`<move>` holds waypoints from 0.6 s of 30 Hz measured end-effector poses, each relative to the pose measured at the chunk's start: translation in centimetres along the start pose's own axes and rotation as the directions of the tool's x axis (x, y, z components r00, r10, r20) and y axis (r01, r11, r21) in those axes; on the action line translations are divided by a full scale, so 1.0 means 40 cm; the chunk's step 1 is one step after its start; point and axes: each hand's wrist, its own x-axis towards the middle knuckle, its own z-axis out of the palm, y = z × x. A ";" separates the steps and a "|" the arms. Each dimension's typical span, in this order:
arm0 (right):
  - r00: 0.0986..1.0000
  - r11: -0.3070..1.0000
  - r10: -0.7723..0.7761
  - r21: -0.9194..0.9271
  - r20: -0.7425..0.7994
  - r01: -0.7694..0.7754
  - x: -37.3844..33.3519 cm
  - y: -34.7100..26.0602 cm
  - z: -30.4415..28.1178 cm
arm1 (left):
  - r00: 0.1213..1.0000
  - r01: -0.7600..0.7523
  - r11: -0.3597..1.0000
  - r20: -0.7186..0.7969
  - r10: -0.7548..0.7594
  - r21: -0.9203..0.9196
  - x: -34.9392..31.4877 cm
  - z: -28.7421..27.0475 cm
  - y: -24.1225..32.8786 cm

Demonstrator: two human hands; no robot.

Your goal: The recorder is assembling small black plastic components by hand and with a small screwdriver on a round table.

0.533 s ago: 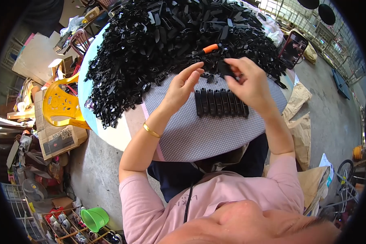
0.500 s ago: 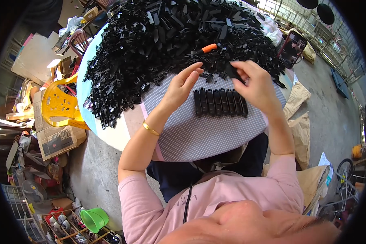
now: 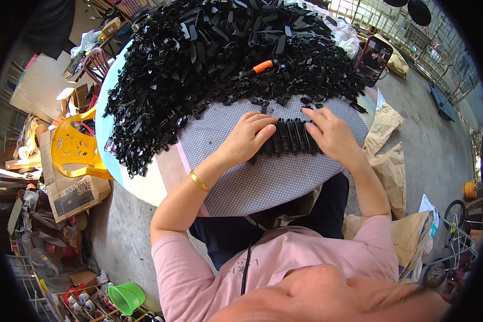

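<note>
A row of several curved black plastic pieces (image 3: 292,137) stands side by side on the grey dotted cloth (image 3: 252,185). My left hand (image 3: 247,138) is closed over the row's left end, its fingers along the far side and thumb on top. At the right end, my right hand (image 3: 334,135) presses in with thumb and bent fingers. The palms hide both ends of the row. Beyond the hands spreads a large heap of loose black plastic parts (image 3: 166,86), with a tool with an orange handle (image 3: 263,66) lying on it.
A phone (image 3: 372,61) stands propped at the table's right edge. To the left are a yellow plastic chair (image 3: 72,145) and a cardboard box (image 3: 78,196). Brown paper sacks (image 3: 389,180) lie at the right on the concrete floor. A green bucket (image 3: 126,298) sits at lower left.
Both hands have come down from above the cloth onto the two ends of the row. The dark piece at my right fingers no longer shows there. The whole view has shifted slightly.
</note>
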 end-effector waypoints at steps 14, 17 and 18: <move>0.920 0.954 -0.269 -0.050 0.284 0.294 0.060 -0.009 -0.005 | 0.973 0.227 0.973 0.029 -0.228 0.030 -0.026 -0.007 0.072; 0.925 0.955 -0.218 -0.127 0.311 0.268 0.061 -0.038 -0.025 | 0.980 0.192 0.978 0.035 -0.195 0.080 -0.032 0.001 0.070; 0.930 0.953 -0.171 -0.186 0.326 0.241 0.063 -0.045 -0.026 | 0.995 0.101 0.978 -0.018 -0.099 0.183 -0.037 0.018 0.057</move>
